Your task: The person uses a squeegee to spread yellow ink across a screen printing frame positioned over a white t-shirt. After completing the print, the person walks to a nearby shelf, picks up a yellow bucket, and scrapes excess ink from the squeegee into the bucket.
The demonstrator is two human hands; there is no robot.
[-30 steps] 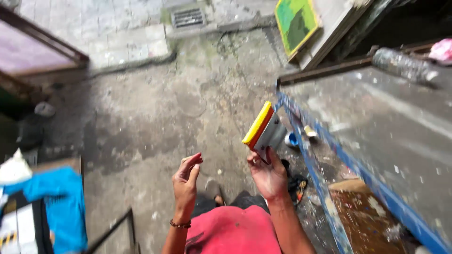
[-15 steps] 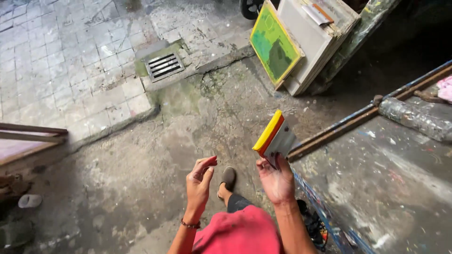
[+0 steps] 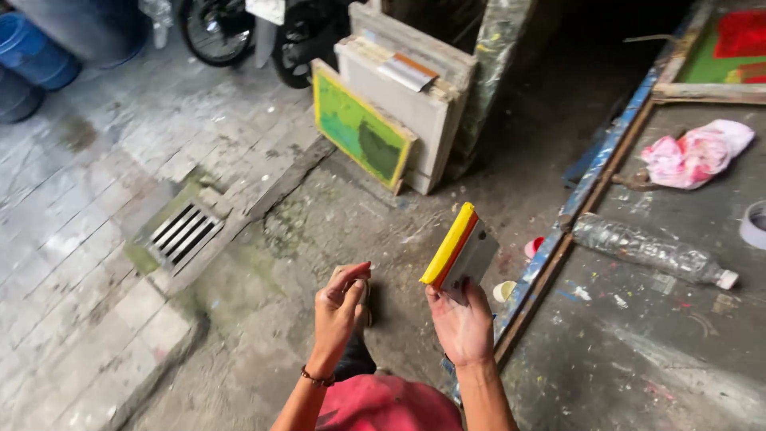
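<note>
My right hand sits low in the middle of the frame, fingers wrapped around the grey handle of a squeegee whose yellow blade edge points up and to the left. Just to its left, my left hand is loosely curled with the fingertips pinched together, red on the fingertip; I cannot tell whether anything is between them. A dark bracelet rings that wrist. Below both hands is the stained concrete floor. To the right runs the edge of a paint-spattered table, with a clear plastic bottle lying on its side and, farther up, a crumpled pink rag. Left of centre is a metal floor drain. Farther off, at the upper middle, a green-meshed printing frame leans against a stack of pale wooden frames, and at the top left stand blue barrels.
</note>
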